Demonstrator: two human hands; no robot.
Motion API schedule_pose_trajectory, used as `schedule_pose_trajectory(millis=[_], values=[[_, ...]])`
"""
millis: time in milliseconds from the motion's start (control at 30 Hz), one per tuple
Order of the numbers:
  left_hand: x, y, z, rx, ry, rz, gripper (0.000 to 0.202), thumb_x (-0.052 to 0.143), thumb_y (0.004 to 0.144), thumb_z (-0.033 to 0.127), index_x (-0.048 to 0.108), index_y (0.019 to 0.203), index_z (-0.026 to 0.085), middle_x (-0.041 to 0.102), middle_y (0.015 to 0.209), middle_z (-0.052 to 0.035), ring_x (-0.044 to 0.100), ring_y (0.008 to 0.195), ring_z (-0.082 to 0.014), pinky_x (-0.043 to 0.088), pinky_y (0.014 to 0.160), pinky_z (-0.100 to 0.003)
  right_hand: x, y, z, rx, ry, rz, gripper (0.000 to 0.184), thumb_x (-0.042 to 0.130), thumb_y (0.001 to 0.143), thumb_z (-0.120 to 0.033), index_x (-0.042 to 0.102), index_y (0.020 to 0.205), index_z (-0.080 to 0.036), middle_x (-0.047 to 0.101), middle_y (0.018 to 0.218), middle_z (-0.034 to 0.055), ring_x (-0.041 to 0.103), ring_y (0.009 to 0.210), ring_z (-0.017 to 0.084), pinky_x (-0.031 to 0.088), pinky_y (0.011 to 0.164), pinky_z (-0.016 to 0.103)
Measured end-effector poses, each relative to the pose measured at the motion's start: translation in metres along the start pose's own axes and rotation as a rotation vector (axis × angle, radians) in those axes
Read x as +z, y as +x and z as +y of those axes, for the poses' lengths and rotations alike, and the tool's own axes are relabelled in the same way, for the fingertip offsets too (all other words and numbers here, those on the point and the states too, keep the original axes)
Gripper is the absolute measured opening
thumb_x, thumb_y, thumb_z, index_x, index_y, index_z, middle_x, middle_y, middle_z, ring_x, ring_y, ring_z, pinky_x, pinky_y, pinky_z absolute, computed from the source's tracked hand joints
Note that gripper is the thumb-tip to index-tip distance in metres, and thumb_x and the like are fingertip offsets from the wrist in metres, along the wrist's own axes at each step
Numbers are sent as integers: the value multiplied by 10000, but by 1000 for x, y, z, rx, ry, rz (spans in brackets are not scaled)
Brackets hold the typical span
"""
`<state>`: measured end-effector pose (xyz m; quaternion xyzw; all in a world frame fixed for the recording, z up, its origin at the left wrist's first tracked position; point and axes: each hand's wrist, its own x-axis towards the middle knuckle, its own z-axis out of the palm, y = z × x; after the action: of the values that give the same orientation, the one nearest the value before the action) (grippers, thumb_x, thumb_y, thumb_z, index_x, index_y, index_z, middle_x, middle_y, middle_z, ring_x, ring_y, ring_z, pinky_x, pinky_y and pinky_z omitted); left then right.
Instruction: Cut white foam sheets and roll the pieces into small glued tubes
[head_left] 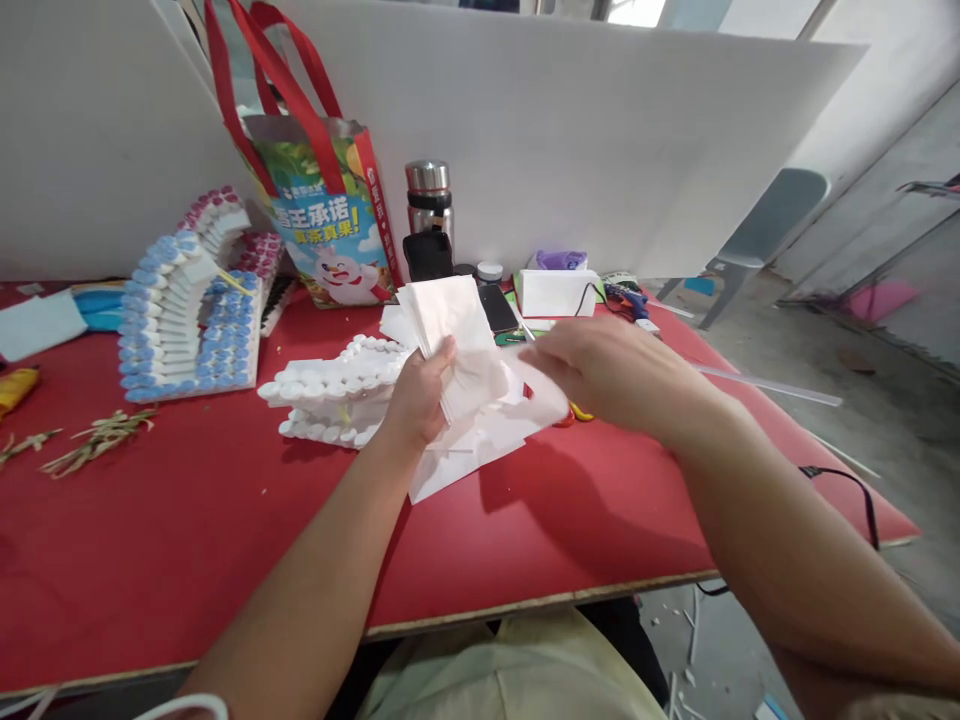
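My left hand point(421, 398) grips a stack of thin white paper sheets point(463, 335), tilted upright, with the thumb pressed across its front. To the right of the stack, my right hand point(611, 370) hovers above the table, a little blurred. Its fingers stretch leftward and appear to hold nothing. A thin white stick shows just beyond its fingertips; whether they touch cannot be told. Beneath both hands lie loose white sheets point(450, 475). Beside my left wrist rests a bundle of white round-tipped pieces point(330, 385) in rows.
On the red table point(300, 530) stand blue-tipped bundles point(187, 315), a colourful tote bag point(330, 220) and a steel flask point(429, 190). A phone point(498, 308) and a white box point(556, 293) lie behind the hands. Dried stalks point(101, 440) lie at left; a grey chair point(772, 225) stands beyond.
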<state>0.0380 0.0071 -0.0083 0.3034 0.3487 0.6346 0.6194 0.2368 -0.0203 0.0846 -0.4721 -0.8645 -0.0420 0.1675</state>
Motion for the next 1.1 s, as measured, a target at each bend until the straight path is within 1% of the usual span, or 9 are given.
schedule_pose_trajectory(millis=[67,167,200,367,533,700,800,900,1100], values=[[-2,2,0,26,25,24,366,798,780,301,696,1104,162,768,1076,-101,691,1144,-314,502,1055,-474,12,19,1,32,52,200,444,450,1017,-382,477,602,-226,495,579,15,363,521,160,253,524,315],[-6,7,0,82,44,124,352,800,778,291,687,1089,172,755,1139,-111,665,1192,-300,494,1063,-457,41,29,16,41,179,551,334,385,1047,-336,626,854,-210,618,745,59,489,656,186,366,612,320],[-6,8,-1,106,47,162,321,789,789,283,686,1074,177,752,1153,-110,663,1195,-292,496,1062,-447,49,28,23,41,217,596,292,389,1046,-307,647,969,-192,659,839,76,550,740,190,407,668,314],[2,3,-3,159,56,202,249,741,840,280,688,1069,198,751,1165,-85,674,1175,-263,497,1063,-408,59,17,42,195,220,785,146,539,952,-255,655,887,-196,563,689,8,475,626,147,417,654,311],[15,-11,-13,12,-44,50,331,741,836,230,680,1157,181,771,1068,-75,711,1083,-263,525,1021,-414,73,22,12,224,695,609,179,554,936,-298,649,1053,-201,625,781,9,564,637,138,473,607,297],[15,-8,-20,-349,-246,-142,252,570,943,236,688,1142,135,774,966,-103,730,1017,-269,538,990,-415,99,28,-13,173,1072,262,526,659,891,-476,546,1316,-189,687,922,43,677,760,172,564,695,323],[8,-1,-17,-428,-358,-160,292,487,955,228,686,1131,107,771,925,-116,737,958,-274,549,960,-431,98,27,-5,172,1041,318,394,601,935,-429,595,1245,-186,711,995,66,691,814,182,566,717,338],[3,2,-13,-429,-420,-164,315,497,936,235,687,1147,99,775,927,-115,740,878,-257,557,936,-419,94,26,9,232,820,374,265,650,893,-342,668,1112,-193,722,972,56,660,802,186,530,713,351],[10,-2,-13,-493,-372,-94,374,461,908,157,675,1205,84,783,950,-130,750,910,-276,536,974,-440,102,28,19,227,744,285,348,758,795,-347,677,1097,-197,700,998,57,617,812,192,507,726,353]])
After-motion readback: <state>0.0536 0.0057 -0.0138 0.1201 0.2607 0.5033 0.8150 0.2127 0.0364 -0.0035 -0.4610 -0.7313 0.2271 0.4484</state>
